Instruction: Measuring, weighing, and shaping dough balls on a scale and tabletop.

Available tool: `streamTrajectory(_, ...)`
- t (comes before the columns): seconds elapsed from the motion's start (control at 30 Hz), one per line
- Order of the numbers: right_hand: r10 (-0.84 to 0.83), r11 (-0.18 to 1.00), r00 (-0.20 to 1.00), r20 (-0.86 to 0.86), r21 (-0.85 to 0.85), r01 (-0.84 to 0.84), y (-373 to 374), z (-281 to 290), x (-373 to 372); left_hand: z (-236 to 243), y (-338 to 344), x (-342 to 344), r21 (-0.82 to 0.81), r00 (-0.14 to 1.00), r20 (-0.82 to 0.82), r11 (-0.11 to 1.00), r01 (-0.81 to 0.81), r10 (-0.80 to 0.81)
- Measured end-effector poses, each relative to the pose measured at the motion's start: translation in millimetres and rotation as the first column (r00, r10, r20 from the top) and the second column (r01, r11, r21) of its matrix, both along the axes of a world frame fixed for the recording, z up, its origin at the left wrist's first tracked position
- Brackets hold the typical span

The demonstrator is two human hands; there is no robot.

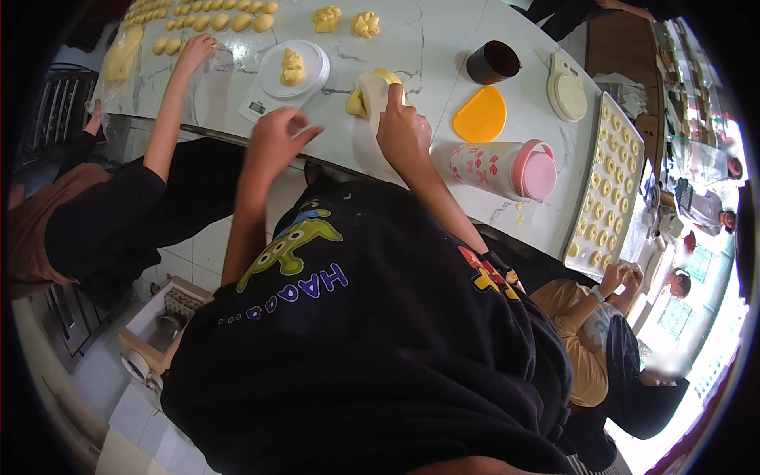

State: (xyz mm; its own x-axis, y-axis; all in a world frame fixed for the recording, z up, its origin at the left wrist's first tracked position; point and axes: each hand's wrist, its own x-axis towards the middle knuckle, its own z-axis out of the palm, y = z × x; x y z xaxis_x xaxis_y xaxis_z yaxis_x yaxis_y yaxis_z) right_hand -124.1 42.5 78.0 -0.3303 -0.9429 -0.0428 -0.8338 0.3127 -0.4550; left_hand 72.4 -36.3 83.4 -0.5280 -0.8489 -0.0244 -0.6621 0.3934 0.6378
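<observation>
My right hand [404,133] is closed around a white dough scraper [374,89], its edge down on the table. Yellow dough lies on both sides of the blade: one piece [355,104] to the left, another [388,76] behind it. Close to the table's front edge, my left hand [275,141] hovers slightly blurred, with thumb and fingers apart and nothing seen in it. Just beyond that hand stands a white kitchen scale [304,87] bearing a lump of yellow dough [292,68]. Two rough dough lumps [326,19] [366,24] sit farther back.
To the right are an orange scraper [480,115], a dark cup [492,62], a pink-and-white bottle [497,169] and a tray [582,229] of ring-shaped dough pieces. At left, a co-worker's hand [198,52] reaches near rows of dough balls [241,22]. Another person sits at right.
</observation>
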Motion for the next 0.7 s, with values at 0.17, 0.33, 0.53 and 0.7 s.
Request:
streamTrajectory(0.17,0.006,1.0,1.0,0.008,-0.018,-0.006,-2,-1,5,-63,-19,-71,-0.117,0.992,-0.125,0.993,-0.019,0.004)
streamTrajectory(0.33,-0.002,0.999,1.0,0.023,-0.035,0.003,2,-2,3,-79,-29,-90,-0.201,0.998,0.07,0.979,0.017,-0.003)
streamTrajectory(0.53,-0.013,0.999,1.0,0.009,-0.043,0.013,4,-3,2,-75,-29,-93,-0.211,0.989,0.148,0.977,0.017,0.015)
streamTrajectory(0.7,-0.012,1.0,1.0,-0.009,-0.018,0.012,3,-3,3,-76,-37,-93,-0.143,0.983,0.18,0.99,0.009,0.017)
